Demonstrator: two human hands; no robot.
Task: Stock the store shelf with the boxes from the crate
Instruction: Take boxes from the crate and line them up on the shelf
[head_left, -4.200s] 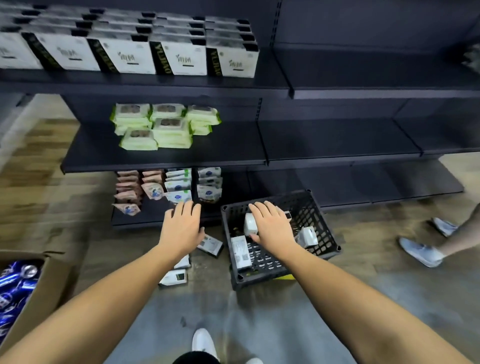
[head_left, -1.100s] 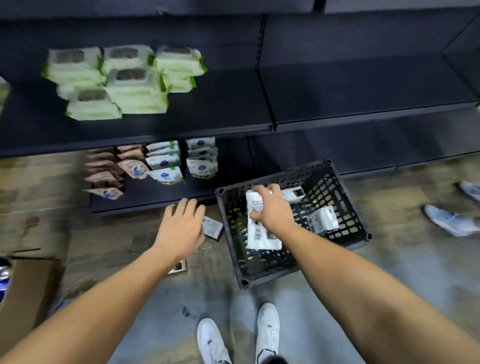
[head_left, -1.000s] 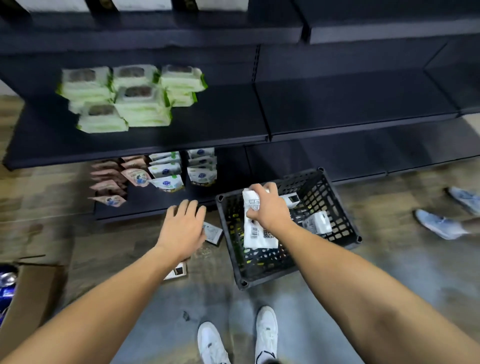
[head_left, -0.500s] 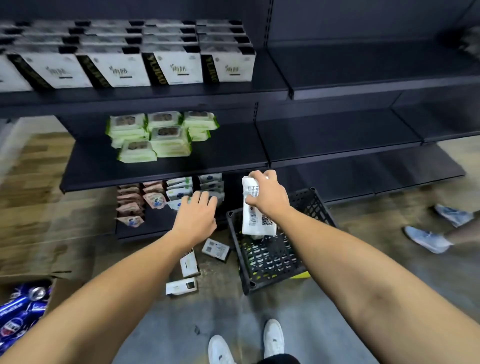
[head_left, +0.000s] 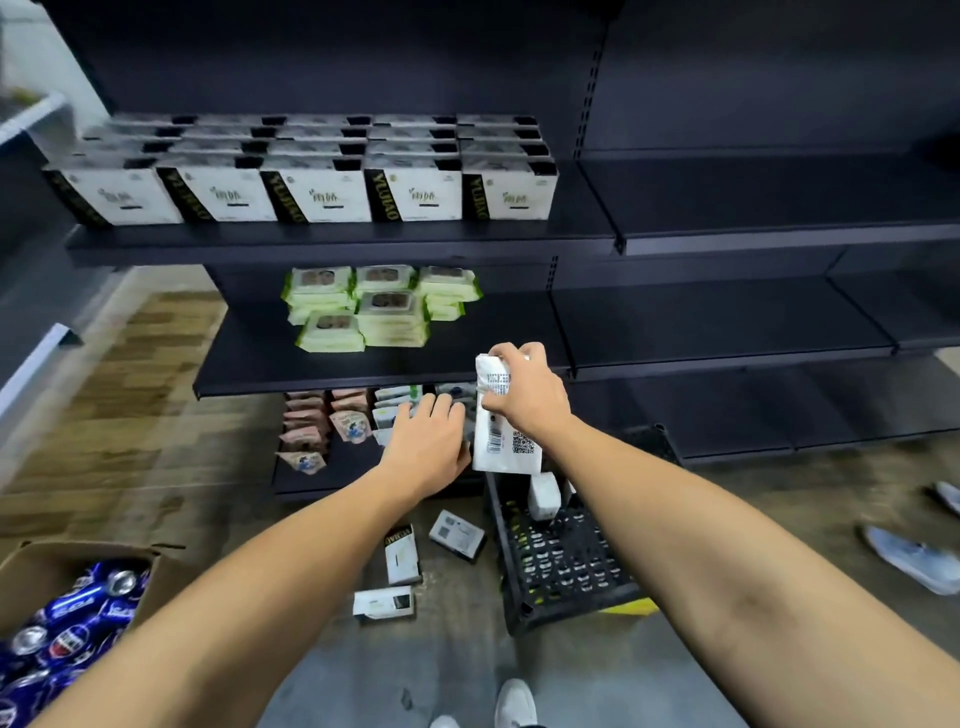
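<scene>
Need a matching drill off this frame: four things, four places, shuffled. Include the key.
Things
1. white box with barcode
2. green packs
3. blue cans
4. black crate

Places
A. in the cardboard box, lower left
B. on the floor
C. gripped in the right hand
D. on the middle shelf

Pairs: 1-C, 2-D, 3-A, 4-B
</scene>
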